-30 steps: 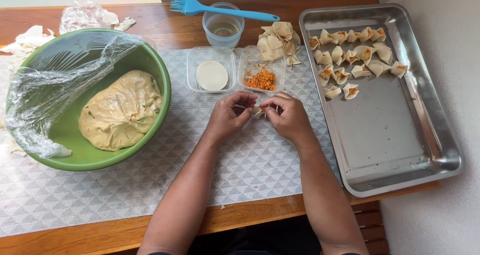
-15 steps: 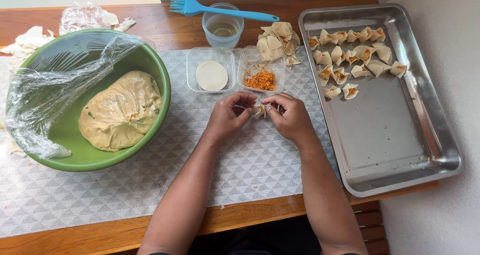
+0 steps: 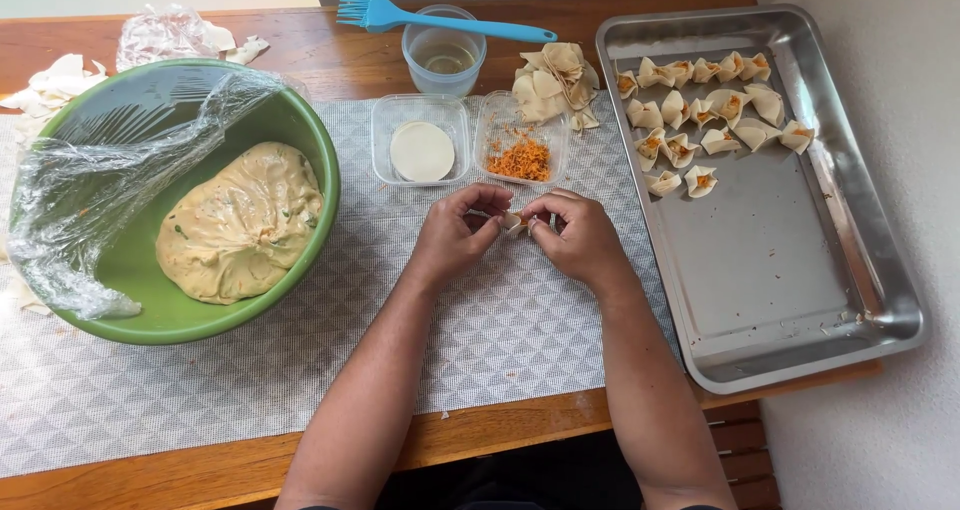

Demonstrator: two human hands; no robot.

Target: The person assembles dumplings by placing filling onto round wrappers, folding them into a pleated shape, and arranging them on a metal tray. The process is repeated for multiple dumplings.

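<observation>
Head view: looking straight down at a wooden table (image 3: pixel 300 45) covered partly by a grey patterned mat (image 3: pixel 250 370).
Left hand (image 3: pixel 455 235): fingers curled closed, fingertips pinching one side of a small dumpling (image 3: pixel 513 223).
Right hand (image 3: pixel 575 238): fingers likewise closed, pinching the dumpling's other side.
Dumpling position: held between both hands just above the mat, in front of two small clear tubs.
Hard to make out: the dumpling is mostly hidden by the fingertips — only a pale sliver of wrapper shows, and its filling cannot be seen. Both forearms run off the bottom edge.
Left tub (image 3: pixel 385 120): holds a stack of round white wrappers (image 3: pixel 422 151).
Right tub (image 3: pixel 560 120): holds orange shredded filling (image 3: pixel 520 159).
Behind the tubs: a clear cup (image 3: pixel 443 50) with a blue brush (image 3: pixel 440 20) laid across its rim, and a loose pile of pale wrapper scraps (image 3: pixel 555 82).
Left side: a green bowl (image 3: pixel 320 160) of yellowish dough (image 3: pixel 240 225), with crumpled cling film (image 3: pixel 90 190) half peeled back over its rim. More scraps lie at the far left edge, partly cut off.
Right side: a steel tray (image 3: pixel 780 270), well apart from the hands — folded dumplings (image 3: pixel 700 120) sit in rows at its far end.
</observation>
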